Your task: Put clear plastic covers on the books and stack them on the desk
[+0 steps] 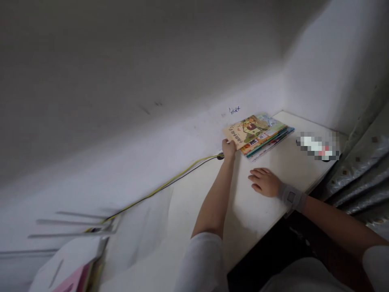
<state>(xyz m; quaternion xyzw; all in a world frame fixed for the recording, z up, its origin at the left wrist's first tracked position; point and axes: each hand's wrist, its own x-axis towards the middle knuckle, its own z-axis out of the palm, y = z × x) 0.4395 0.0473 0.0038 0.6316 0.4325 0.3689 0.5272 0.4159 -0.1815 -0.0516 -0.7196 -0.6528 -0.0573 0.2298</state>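
A stack of several thin picture books [258, 132] lies on a white desk [258, 207] against the wall, near the far corner. My left hand [228, 148] reaches out and grips the near left corner of the stack, fingers closed on it. My right hand [263, 181] rests flat on the desktop just in front of the stack, fingers stretched out and holding nothing. A grey band with a small device [292, 197] sits on my right wrist.
A yellow and black cable [158, 187] runs along the wall to a dark plug by my left hand. A blurred-out object [319, 146] lies at the desk's right end. Patterned curtains [361, 174] hang at right. Papers and a wire rack [75, 243] sit at lower left.
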